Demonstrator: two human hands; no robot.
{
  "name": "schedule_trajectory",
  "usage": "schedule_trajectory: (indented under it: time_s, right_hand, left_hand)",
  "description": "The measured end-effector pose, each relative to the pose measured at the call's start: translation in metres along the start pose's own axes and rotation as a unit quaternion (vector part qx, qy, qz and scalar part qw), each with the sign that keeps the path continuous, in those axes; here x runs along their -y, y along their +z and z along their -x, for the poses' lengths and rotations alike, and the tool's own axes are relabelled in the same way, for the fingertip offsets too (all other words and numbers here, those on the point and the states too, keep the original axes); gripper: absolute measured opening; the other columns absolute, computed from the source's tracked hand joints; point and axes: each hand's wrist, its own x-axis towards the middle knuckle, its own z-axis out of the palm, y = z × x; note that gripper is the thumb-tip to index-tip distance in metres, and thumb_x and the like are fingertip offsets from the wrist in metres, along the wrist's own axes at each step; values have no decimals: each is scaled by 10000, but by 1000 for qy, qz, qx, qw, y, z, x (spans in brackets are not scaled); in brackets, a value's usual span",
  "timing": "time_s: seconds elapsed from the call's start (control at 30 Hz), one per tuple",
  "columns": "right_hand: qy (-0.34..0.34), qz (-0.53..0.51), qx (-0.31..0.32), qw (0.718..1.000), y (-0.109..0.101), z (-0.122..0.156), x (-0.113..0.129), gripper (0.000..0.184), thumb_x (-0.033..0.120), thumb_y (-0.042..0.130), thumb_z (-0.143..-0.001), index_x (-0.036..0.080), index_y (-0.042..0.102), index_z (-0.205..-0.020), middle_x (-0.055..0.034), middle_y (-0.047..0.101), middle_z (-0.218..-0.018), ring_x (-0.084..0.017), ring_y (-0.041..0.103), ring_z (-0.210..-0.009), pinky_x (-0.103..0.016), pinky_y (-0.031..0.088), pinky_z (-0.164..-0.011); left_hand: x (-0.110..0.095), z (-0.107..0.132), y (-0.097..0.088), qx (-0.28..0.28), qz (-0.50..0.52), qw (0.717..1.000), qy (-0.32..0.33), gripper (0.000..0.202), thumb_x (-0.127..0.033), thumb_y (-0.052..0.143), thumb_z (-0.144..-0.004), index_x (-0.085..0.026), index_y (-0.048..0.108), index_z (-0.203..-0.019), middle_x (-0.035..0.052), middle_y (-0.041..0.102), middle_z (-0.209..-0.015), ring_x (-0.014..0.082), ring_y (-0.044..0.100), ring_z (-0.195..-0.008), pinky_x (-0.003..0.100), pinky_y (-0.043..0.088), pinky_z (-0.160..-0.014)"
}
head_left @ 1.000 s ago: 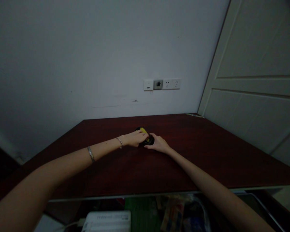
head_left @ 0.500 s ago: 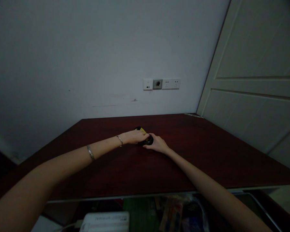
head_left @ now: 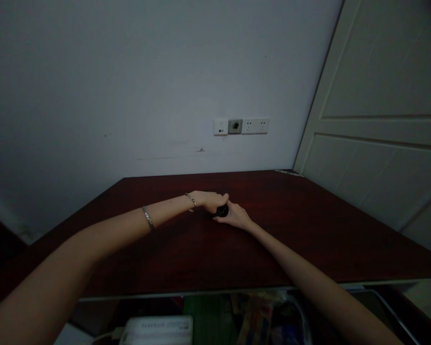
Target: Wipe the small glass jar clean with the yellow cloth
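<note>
Both my hands meet at the middle of a dark red-brown table (head_left: 309, 239). My left hand (head_left: 210, 200) lies curled over a small black object (head_left: 222, 210), covering most of it. My right hand (head_left: 235, 215) grips the same black object from the right and below, fingers wrapped against it. Only a small dark part of the object shows between the two hands. Two thin bracelets sit on my left wrist and forearm.
A white wall rises behind the table, with a row of wall sockets (head_left: 241, 126). A white panelled door (head_left: 380, 120) stands at the right. Below the table's front edge lie a white box (head_left: 158, 328) and coloured clutter.
My left hand has slid to the right over the object, and the yellow part seen earlier is now hidden under it. My right hand has stayed in place.
</note>
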Motion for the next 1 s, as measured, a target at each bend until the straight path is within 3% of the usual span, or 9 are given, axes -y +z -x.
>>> schedule_trajectory:
  time_s: [0.23,0.37,0.5,0.67,0.73,0.83,0.9,1.0]
  right_hand:
    - [-7,-20,-4,1000,-1,0,-1,801,663,626,-591,189,452,-1214,-114,648,-1063,-326,617,-967,-376,477,-752]
    - [-16,-86,-4,996,1,-2,-5,767,574,701,-571,201,478,-1204,-100,640,-1089,-299,607,-1000,-375,471,-805]
    - [-35,-145,-9,989,8,-7,-12,771,503,748,-547,195,491,-1206,-106,630,-1112,-295,592,-1031,-400,455,-858]
    - [-37,-228,11,973,13,-13,-20,920,504,757,-529,205,387,-1317,-113,554,-1243,-284,520,-1144,-428,393,-966]
    - [-31,-284,16,958,8,-13,-19,905,514,724,-581,195,352,-1343,-123,466,-1337,-272,451,-1218,-427,334,-1023]
    - [-20,-372,-19,928,-4,-13,-9,699,544,579,-730,203,403,-1314,-101,414,-1382,-237,403,-1260,-402,295,-1053]
    - [-20,-423,-76,903,-11,-13,0,570,548,498,-782,216,483,-1246,-72,468,-1343,-223,427,-1238,-389,321,-1035]
    - [-25,-499,-133,856,-16,-14,15,505,542,527,-752,190,572,-1111,-67,598,-1182,-232,539,-1098,-378,423,-930]
  left_hand:
    - [20,-11,-17,45,171,984,-22,502,-102,530,-618,-122,430,-1110,112,624,-951,191,583,-758,237,454,-549]
    - [34,-8,-22,31,271,961,-49,590,-70,498,-573,-130,425,-1156,98,626,-987,192,581,-808,225,451,-578]
    - [42,4,-35,-27,390,919,-50,712,-71,482,-578,-122,334,-1272,86,623,-986,165,571,-750,220,428,-582]
    - [51,19,-45,-146,494,856,-48,750,-38,492,-589,-111,308,-1313,17,590,-747,113,496,-571,219,377,-542]
    - [53,24,-43,-212,544,811,-36,752,-28,490,-607,-123,290,-1325,32,590,-792,121,520,-619,230,396,-583]
    - [52,29,-34,-293,602,742,-24,771,-25,503,-632,-139,237,-1347,94,587,-965,172,570,-792,281,438,-690]
    - [47,28,-26,-333,611,718,-23,788,-17,526,-635,-145,223,-1350,119,565,-1033,205,564,-909,331,443,-778]
    - [35,19,-13,-383,605,697,-31,803,11,550,-626,-140,228,-1345,132,528,-1092,231,512,-1059,388,403,-907]
